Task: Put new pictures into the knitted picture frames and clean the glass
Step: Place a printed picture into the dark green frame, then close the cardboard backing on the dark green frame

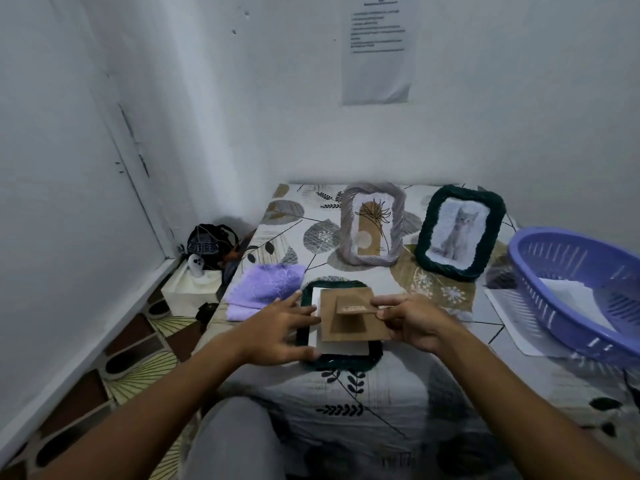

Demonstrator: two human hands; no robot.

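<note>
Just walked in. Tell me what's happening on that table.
A person is working on a dark green knitted frame lying face down at the near edge of the table. The right hand pinches the brown backing board by its stand, while the left hand rests with straight fingers on the frame's left side. Two more frames stand upright behind: a grey one and a green one with a cat picture. A purple cloth lies unused to the left.
</note>
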